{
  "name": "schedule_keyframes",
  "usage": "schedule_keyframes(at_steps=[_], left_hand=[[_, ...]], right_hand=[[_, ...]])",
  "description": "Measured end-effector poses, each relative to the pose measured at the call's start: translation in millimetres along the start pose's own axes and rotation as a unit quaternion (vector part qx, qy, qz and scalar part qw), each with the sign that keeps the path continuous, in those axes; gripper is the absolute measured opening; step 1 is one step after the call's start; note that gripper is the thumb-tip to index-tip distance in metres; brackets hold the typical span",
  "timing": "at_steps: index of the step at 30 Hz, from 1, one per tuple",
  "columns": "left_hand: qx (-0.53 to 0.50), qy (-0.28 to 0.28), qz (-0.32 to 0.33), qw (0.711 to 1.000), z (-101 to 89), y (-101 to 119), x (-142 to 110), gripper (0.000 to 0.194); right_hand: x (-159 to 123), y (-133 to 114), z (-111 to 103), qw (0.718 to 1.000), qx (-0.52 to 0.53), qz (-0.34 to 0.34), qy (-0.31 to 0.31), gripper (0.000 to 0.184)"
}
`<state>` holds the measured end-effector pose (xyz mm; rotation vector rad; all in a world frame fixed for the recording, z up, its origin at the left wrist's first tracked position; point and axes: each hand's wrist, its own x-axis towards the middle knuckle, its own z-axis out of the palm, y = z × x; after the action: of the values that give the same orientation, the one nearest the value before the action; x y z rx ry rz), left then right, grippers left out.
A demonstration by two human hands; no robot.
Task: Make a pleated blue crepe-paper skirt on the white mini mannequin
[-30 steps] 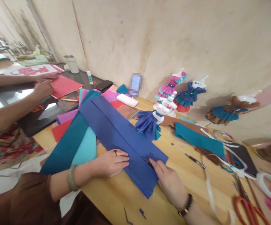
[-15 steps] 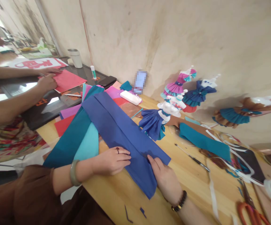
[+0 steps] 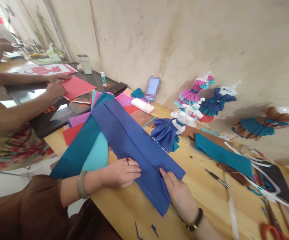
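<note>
A long folded blue sheet [image 3: 131,133], seemingly crepe paper, lies slantwise across the wooden table with a lengthwise fold line. My left hand [image 3: 121,172], with a ring and a jade bangle, has its fingers closed at the sheet's near-left edge. At the right edge, by the near end, my right hand [image 3: 179,191] pinches the sheet near the fold; its thumb is mostly hidden. Beneath the far end lie a teal sheet [image 3: 76,150] and a light-blue sheet [image 3: 96,153]. Small blue scraps [image 3: 154,230] rest by the table's front edge.
Small dress figures, one with a blue skirt [image 3: 166,131], stand by the wall. Rightward lie a pen [image 3: 218,180], a teal strip [image 3: 223,155] and orange-handled scissors [image 3: 272,230]. A phone [image 3: 152,89] leans on the wall. A co-worker's hands [image 3: 55,90] handle red paper [image 3: 79,87] at left.
The view has shifted slightly, so everything appears a little further right and lower. Both my hands keep their places on the blue sheet.
</note>
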<state>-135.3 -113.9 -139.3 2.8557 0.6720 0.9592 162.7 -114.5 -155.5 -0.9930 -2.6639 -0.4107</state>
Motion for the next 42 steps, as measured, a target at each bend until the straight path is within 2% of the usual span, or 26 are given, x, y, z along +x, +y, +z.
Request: schedule_keyframes(at_steps=[5,11,17,22,28,36,42], left_hand=[[0.001,0.022,0.006,1.000,-0.8,0,1,0.022],[-0.004,0.010,0.006,1.000,-3.1,1,4,0.026],[-0.008,0.020,0.014,1.000,-0.5,0,1,0.024],[0.004,0.002,0.000,1.000,1.2,0,-1,0.025],[-0.008,0.031,0.009,0.999,-1.8,1,3,0.023],[-0.004,0.017,0.014,1.000,-2.7,1,3,0.022],[-0.014,0.007,0.012,1.000,-2.4,1,2,0.025]], right_hand=[[-3,2,0,1.000,0.019,0.003,-0.003,0.063],[-9,4,-1,0.997,0.074,0.024,-0.027,0.070],[-6,3,-1,0.998,0.052,0.011,-0.020,0.075],[-5,0,-1,1.000,-0.002,-0.007,-0.001,0.070],[-4,-1,0,1.000,-0.007,-0.019,0.002,0.053],[-2,-2,-2,0.999,-0.031,-0.016,0.010,0.054],[10,-4,-5,0.998,-0.057,-0.027,0.012,0.041]])
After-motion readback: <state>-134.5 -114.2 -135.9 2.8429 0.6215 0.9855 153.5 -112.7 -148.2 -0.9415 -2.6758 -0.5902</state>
